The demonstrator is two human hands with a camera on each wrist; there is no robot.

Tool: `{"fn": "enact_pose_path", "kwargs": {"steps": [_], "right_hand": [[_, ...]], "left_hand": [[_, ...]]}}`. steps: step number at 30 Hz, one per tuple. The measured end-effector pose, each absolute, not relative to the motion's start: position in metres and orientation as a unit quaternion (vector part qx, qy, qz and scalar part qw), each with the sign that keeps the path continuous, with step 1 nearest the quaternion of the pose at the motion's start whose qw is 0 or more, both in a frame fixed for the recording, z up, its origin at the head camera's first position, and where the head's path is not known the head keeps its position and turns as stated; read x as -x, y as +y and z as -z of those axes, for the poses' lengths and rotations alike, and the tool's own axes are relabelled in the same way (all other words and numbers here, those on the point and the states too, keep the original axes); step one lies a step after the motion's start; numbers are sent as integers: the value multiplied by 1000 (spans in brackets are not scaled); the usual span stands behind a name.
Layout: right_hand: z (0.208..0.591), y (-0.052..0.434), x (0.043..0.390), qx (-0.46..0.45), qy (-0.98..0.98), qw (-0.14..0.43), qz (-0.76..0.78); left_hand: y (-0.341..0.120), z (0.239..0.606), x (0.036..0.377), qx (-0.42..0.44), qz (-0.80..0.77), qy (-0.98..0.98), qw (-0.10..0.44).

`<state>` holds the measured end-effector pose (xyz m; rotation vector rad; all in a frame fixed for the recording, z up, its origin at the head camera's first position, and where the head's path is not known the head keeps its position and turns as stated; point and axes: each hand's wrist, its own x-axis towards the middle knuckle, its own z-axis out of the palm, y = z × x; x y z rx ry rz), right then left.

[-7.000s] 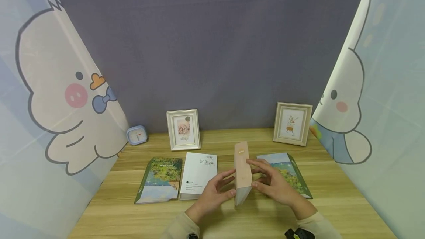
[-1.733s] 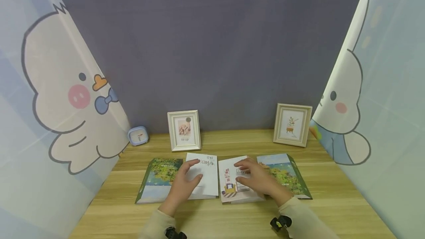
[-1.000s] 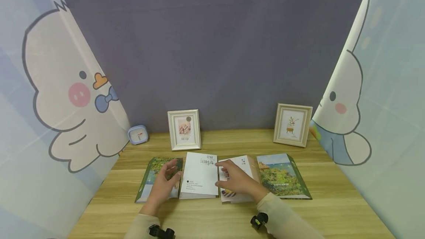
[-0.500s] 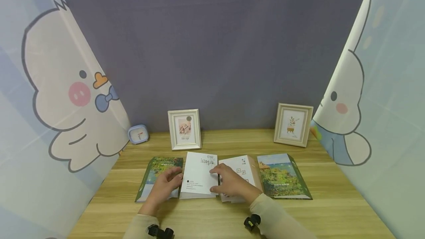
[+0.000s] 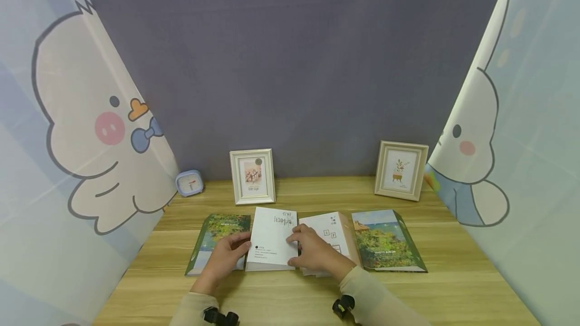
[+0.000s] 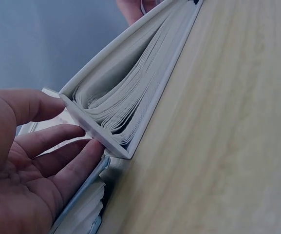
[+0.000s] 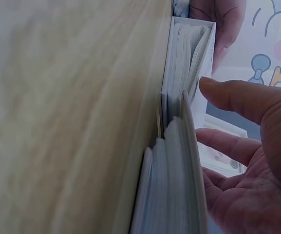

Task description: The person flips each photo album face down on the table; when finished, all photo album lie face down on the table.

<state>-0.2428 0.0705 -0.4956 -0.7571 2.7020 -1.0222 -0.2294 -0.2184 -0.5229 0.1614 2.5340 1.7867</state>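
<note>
A white photo album [image 5: 273, 238] with dark lettering lies face up, its cover slightly raised over fanned pages [image 6: 130, 92]. My left hand [image 5: 224, 258] touches its spine [image 6: 96, 127] with thumb and fingertips, over the green landscape album [image 5: 199, 260] at far left. On the other side, my right hand [image 5: 314, 251] has its thumb and fingertips at the album's right edge, fingers spread. Under that hand lies an album with a drawn cover [image 5: 333, 223] and tan spine, partly hidden by the hand. A second landscape album [image 5: 385, 243] lies at the right end of the row.
Behind the albums stand two picture frames, a left frame [image 5: 252, 177] and a right frame [image 5: 401, 170]. A small blue clock [image 5: 189, 183] is at the back left. A dark curtain [image 5: 290, 74] and printed side curtains enclose the wooden table [image 5: 281, 298].
The tan-spined album, earlier tilted up between both hands, now lies flat in the row. Both hands then moved left to the white album, and the right hand closed in on its edge.
</note>
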Motion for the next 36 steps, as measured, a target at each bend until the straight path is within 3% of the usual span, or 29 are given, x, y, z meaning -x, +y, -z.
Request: {"fn": "enact_pose_path", "kwargs": {"steps": [36], "right_hand": [[495, 70, 244, 266, 866, 91, 414]], "left_hand": [[-219, 520, 228, -102, -692, 715, -15]]}}
